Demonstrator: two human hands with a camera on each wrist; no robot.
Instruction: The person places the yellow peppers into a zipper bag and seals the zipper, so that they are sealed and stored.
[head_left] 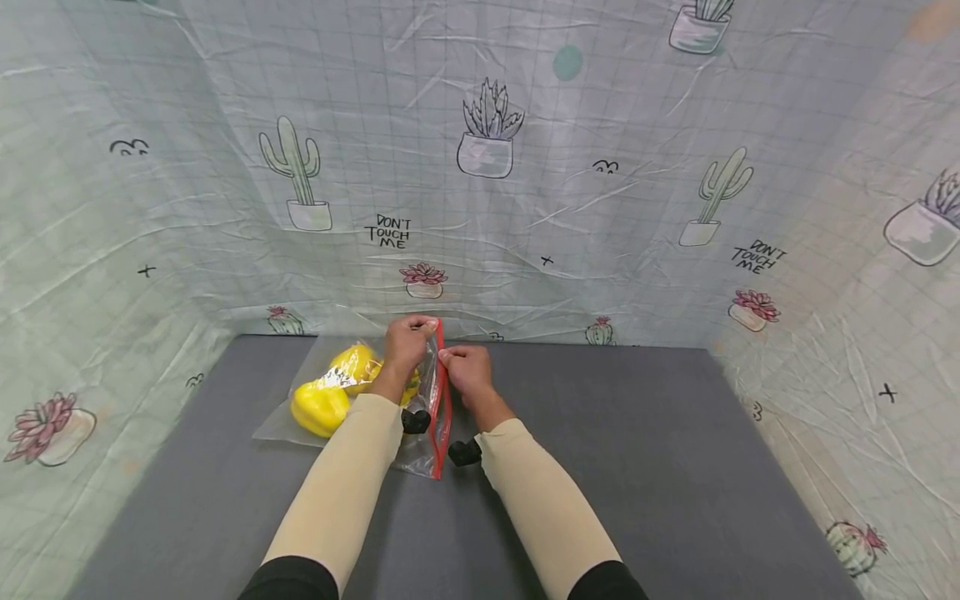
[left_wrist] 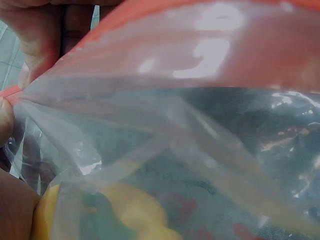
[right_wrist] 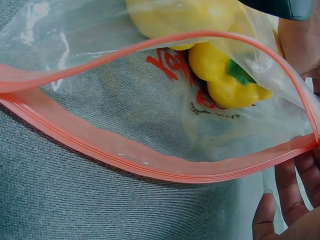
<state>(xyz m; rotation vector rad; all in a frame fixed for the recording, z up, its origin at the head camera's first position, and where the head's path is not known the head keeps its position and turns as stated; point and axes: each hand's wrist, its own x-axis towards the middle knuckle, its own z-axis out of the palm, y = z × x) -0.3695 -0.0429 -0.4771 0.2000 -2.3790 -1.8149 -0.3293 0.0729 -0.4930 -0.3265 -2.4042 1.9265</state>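
Note:
A clear zip bag (head_left: 412, 454) with a red zip edge (head_left: 437, 433) lies on the dark table, holding yellow bell peppers (head_left: 320, 408). Its far zip corner is pinched between the thumb and finger of my left hand (head_left: 406, 346). Just to the right, my right hand (head_left: 468, 372) pinches the red edge a little nearer. Between the bag's two red strips (right_wrist: 150, 172) the mouth gapes in the right wrist view, and a green-stemmed bell pepper (right_wrist: 220, 75) shows inside. Through the plastic in the left wrist view, yellow peppers (left_wrist: 135, 205) look blurred.
The grey table (head_left: 637, 467) runs up to a cactus-print sheet (head_left: 570, 208) hanging behind it and along both sides. Black wrist cameras (head_left: 465, 452) sit under both wrists, close to the bag's zip edge.

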